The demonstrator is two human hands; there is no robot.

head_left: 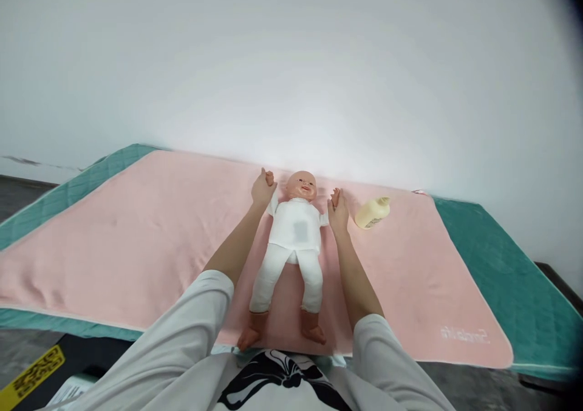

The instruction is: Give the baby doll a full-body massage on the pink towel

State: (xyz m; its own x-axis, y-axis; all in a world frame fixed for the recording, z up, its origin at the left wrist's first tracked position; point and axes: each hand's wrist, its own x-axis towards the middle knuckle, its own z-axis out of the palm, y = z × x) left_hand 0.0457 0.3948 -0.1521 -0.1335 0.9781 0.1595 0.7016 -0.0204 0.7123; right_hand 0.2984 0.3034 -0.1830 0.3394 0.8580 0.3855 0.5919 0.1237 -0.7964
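On its back on a pink blanket (182, 235) lies a baby doll (296, 229) in a white cloth body, head toward the wall and bare feet toward me. My left hand (263, 189) is closed around the doll's hand on the left side, and the small fingers poke out beside my thumb. On the other side my right hand (338, 213) grips the doll's other hand, whose fingers show above mine. Both doll arms are bent up beside its head. A pale yellow bottle (372, 212) lies on its side just right of my right hand.
Under the blanket is a green quilted mat (505, 265), showing at both sides. A white wall (291, 65) rises behind it. At the lower left, a black object with a yellow label (34, 377) sits by the mat's front edge.
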